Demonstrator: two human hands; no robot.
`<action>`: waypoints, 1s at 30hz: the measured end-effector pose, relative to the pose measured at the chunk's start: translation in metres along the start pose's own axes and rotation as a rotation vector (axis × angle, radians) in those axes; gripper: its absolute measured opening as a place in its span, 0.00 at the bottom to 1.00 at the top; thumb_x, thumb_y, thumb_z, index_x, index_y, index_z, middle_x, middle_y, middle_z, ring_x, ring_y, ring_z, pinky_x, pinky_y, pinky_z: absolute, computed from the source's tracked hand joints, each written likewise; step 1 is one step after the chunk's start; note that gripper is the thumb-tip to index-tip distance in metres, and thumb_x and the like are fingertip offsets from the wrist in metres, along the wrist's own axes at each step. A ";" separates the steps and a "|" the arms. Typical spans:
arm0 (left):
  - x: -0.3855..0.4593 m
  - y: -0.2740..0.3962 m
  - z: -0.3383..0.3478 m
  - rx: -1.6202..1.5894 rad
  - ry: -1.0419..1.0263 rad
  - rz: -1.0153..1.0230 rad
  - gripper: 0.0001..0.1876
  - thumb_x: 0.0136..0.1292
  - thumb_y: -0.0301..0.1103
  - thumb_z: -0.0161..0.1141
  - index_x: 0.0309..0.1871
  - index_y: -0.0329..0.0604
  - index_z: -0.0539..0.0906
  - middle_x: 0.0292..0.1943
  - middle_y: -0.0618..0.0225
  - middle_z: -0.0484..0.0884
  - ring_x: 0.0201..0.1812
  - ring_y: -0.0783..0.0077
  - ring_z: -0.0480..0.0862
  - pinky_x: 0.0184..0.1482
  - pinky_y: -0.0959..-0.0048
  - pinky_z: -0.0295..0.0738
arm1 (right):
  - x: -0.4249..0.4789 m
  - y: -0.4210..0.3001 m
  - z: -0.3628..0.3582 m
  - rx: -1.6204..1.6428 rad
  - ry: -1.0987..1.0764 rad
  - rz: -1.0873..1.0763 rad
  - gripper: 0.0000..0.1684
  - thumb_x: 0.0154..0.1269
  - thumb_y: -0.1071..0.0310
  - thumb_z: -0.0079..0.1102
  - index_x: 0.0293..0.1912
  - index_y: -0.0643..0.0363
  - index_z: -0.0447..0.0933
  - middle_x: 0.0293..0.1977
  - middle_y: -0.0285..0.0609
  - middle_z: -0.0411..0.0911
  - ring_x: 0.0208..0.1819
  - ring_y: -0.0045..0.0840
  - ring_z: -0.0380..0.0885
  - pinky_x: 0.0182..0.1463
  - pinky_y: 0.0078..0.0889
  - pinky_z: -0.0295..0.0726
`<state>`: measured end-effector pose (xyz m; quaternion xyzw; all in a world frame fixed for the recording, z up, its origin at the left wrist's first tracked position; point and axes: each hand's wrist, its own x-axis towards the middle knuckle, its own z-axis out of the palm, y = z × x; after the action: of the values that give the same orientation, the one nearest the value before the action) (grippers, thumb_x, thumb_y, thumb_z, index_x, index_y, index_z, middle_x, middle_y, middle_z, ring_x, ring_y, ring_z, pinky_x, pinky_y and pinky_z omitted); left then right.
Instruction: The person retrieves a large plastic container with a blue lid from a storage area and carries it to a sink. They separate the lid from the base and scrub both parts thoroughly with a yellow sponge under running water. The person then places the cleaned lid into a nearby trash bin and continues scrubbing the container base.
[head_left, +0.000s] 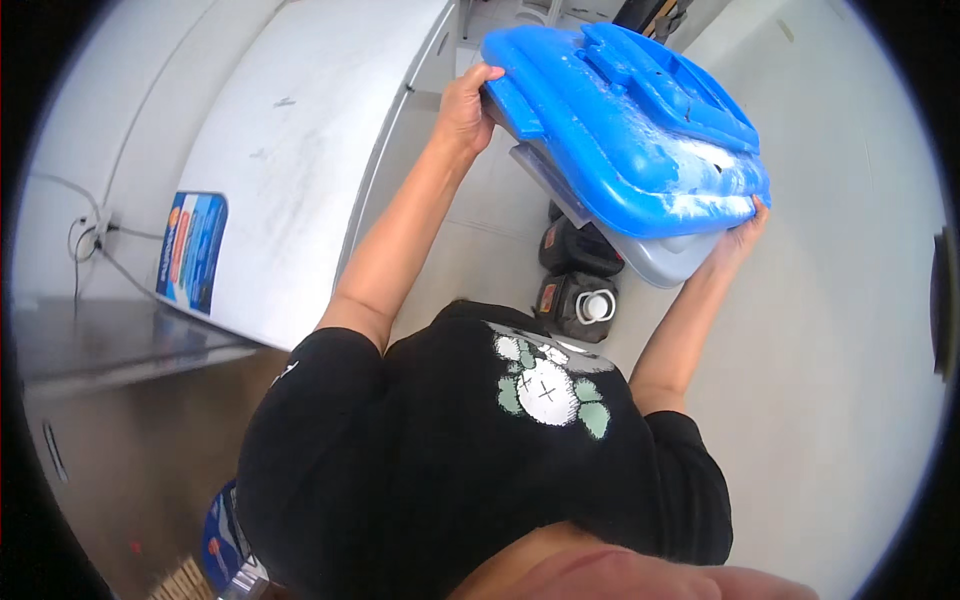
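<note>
Both my hands hold up a plastic storage box (652, 259) with a blue lid (592, 127); the box is greyish and partly see-through. White powder or residue coats parts of the lid, which has a raised handle section. My left hand (471, 109) grips the upper left edge, its thumb by the lid rim. At the right end, my right hand (742, 232) holds the lower corner, with a fingertip on the lid's edge. The box is tilted. What it contains cannot be told.
Beneath the box, dark plastic jugs (574, 304) stand on the floor, one with a white cap. To the left is a white chest appliance (292, 135) with a blue sticker, beside a metal counter (135, 345) and wall cables (94, 236). A pale wall (832, 285) rises on the right.
</note>
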<state>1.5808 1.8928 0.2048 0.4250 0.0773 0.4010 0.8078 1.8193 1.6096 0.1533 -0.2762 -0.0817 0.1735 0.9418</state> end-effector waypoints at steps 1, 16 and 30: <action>0.040 0.000 0.002 -0.016 -0.037 -0.052 0.10 0.52 0.34 0.61 0.34 0.38 0.78 0.34 0.65 0.79 0.36 0.70 0.78 0.42 0.67 0.74 | 0.021 0.004 0.015 -0.018 -0.001 -0.030 0.29 0.52 0.60 0.52 0.53 0.62 0.67 0.49 0.50 0.72 0.53 0.41 0.71 0.56 0.47 0.72; 0.106 -0.018 -0.038 -0.135 -0.110 -0.271 0.15 0.55 0.33 0.55 0.44 0.32 0.74 0.42 0.59 0.78 0.46 0.64 0.77 0.52 0.65 0.72 | 0.046 0.027 0.012 -0.008 0.319 -0.127 0.20 0.53 0.64 0.56 0.45 0.62 0.71 0.40 0.43 0.75 0.43 0.32 0.74 0.49 0.33 0.74; 0.126 -0.102 -0.008 -0.273 -0.127 -0.502 0.08 0.55 0.33 0.57 0.36 0.40 0.76 0.36 0.67 0.79 0.39 0.72 0.79 0.46 0.70 0.74 | 0.001 -0.039 0.018 -0.201 0.474 -0.298 0.26 0.52 0.60 0.55 0.51 0.62 0.68 0.45 0.46 0.74 0.46 0.36 0.74 0.52 0.38 0.73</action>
<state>1.7202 1.9560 0.1508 0.3042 0.0746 0.1681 0.9347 1.8269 1.5880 0.1897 -0.3860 0.0841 -0.0450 0.9176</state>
